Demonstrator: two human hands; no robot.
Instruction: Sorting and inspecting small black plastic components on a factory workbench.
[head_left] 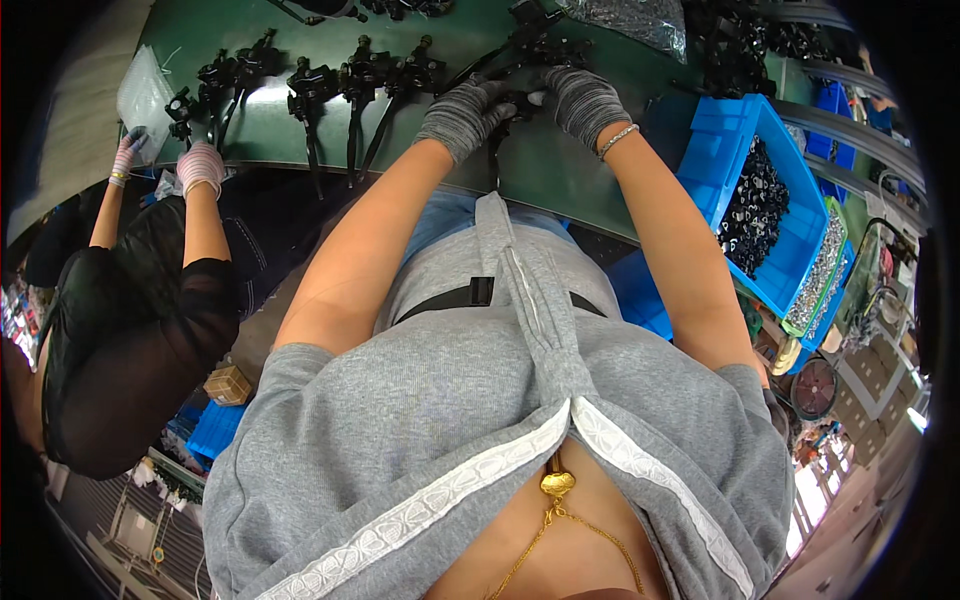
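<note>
Both my hands wear grey knit gloves and meet over the green workbench (420, 135). Between them is a black brake lever assembly (518, 108), its lever pointing down toward the bench's near edge. My left hand (466, 117) closes its fingers on the assembly's left side. From the other side, my right hand (582, 104) pinches it with thumb and fingers. The gloves cover much of the part. Just beyond my hands lie further black lever assemblies (540, 48). Left of my left hand, several more brake levers (366, 72) lie in a row.
A blue bin (715, 165) of small black parts stands to my right, beside a green-rimmed tray (822, 265) of small metal pieces. Clear plastic bags (635, 22) lie at the bench's far side. At left, a co-worker's gloved hand (200, 168) is near other levers.
</note>
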